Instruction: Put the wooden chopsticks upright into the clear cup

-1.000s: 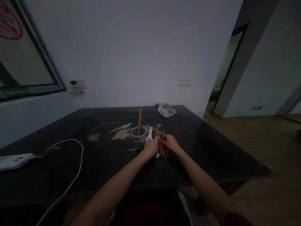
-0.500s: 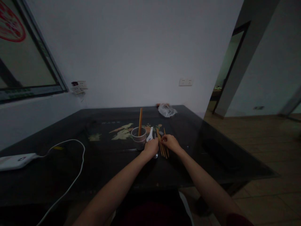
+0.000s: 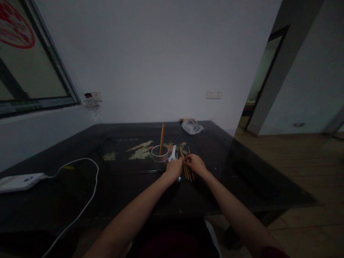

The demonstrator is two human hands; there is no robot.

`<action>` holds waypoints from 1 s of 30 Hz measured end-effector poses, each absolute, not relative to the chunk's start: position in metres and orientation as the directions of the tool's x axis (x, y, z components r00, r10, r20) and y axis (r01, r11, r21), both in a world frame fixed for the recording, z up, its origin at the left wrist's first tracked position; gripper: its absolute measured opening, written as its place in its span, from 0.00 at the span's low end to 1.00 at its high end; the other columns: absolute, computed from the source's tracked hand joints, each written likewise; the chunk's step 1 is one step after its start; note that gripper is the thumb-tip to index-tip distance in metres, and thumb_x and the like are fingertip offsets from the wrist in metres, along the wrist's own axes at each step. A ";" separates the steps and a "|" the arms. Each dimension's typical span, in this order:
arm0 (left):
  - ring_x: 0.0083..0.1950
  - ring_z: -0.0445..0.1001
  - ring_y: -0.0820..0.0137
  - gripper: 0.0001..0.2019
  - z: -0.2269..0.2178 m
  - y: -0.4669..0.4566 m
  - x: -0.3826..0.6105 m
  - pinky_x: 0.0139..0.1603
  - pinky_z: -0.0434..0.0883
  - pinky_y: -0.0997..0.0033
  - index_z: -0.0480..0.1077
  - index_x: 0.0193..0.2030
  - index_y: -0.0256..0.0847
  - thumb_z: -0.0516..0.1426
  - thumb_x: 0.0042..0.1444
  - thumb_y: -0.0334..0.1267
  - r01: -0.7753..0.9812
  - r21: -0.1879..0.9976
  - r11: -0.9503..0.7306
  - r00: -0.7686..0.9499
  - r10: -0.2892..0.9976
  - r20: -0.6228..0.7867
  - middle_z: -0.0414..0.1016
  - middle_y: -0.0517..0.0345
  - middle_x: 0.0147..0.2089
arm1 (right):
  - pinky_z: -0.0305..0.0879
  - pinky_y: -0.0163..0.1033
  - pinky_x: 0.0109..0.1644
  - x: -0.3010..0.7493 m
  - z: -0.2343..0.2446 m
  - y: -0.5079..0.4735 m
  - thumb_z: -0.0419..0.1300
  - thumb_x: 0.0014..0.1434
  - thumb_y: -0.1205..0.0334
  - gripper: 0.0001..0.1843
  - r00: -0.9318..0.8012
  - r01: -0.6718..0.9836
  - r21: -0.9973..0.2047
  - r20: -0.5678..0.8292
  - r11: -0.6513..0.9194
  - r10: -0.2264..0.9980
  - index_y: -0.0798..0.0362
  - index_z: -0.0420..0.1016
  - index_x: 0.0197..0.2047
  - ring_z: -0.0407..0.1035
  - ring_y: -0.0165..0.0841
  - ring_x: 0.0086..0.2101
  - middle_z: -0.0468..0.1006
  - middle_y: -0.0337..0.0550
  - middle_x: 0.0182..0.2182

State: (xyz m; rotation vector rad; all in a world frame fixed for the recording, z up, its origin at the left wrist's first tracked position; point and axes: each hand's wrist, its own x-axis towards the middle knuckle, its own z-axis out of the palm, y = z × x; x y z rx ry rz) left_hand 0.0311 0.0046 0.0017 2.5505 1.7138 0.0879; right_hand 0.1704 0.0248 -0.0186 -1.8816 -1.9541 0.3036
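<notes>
Several wooden chopsticks (image 3: pixel 187 173) lie side by side on the dark table (image 3: pixel 129 200). At their right side, the fingers of my right hand (image 3: pixel 195 163) are pinched on the chopsticks. My left hand (image 3: pixel 174 168) is closed just left of the bundle; what it holds, if anything, is hidden beneath it. A metal spoon (image 3: pixel 178 179) shows partly below that hand, and a white spoon (image 3: pixel 172 152) lies beyond it. Left of the white spoon stands a round container (image 3: pixel 160 160) with chopsticks (image 3: pixel 162 138) upright in it. Another metal spoon (image 3: pixel 185 152) is partly visible behind the bundle.
Against the wall at the back lies a crumpled clear plastic bag (image 3: pixel 191 127). A white device (image 3: pixel 21 182) with a white cable (image 3: pixel 94 190) occupies the left side. A dark flat object (image 3: pixel 254 177) rests on the right side of the table.
The view has shifted slightly, so everything sits a little further right. Both hands stay at the chopsticks with almost the same pose.
</notes>
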 end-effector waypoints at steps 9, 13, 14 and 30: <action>0.48 0.74 0.59 0.13 -0.004 0.007 0.034 0.45 0.71 0.62 0.64 0.49 0.36 0.45 0.61 0.34 0.917 0.073 -0.392 0.386 0.919 0.078 0.73 0.43 0.46 | 0.58 0.34 0.40 0.171 -0.022 0.026 0.60 0.54 0.61 0.10 -0.051 0.896 -0.426 0.185 0.127 0.981 0.50 0.77 0.40 0.69 0.34 0.39 0.75 0.44 0.39; 0.48 0.74 0.58 0.14 -0.008 0.008 0.034 0.45 0.71 0.61 0.64 0.50 0.36 0.46 0.61 0.36 0.916 0.081 -0.392 0.385 0.918 0.091 0.73 0.43 0.46 | 0.58 0.34 0.39 0.172 -0.024 0.027 0.62 0.53 0.59 0.13 -0.049 0.899 -0.419 0.192 0.127 0.980 0.52 0.76 0.43 0.69 0.34 0.39 0.75 0.45 0.38; 0.48 0.74 0.58 0.14 -0.008 0.009 0.034 0.45 0.71 0.61 0.64 0.50 0.36 0.46 0.61 0.36 0.916 0.081 -0.392 0.384 0.918 0.097 0.73 0.43 0.46 | 0.58 0.34 0.39 0.172 -0.024 0.028 0.62 0.53 0.59 0.14 -0.047 0.899 -0.419 0.192 0.125 0.980 0.52 0.76 0.43 0.69 0.35 0.39 0.75 0.45 0.38; 0.49 0.74 0.59 0.17 -0.006 0.008 0.038 0.47 0.70 0.63 0.67 0.49 0.34 0.44 0.63 0.42 0.932 0.101 -0.348 0.338 0.936 0.101 0.74 0.41 0.47 | 0.60 0.34 0.45 0.173 -0.029 0.033 0.56 0.57 0.63 0.11 -0.068 0.894 -0.425 0.183 0.141 0.981 0.53 0.78 0.40 0.69 0.35 0.43 0.75 0.48 0.40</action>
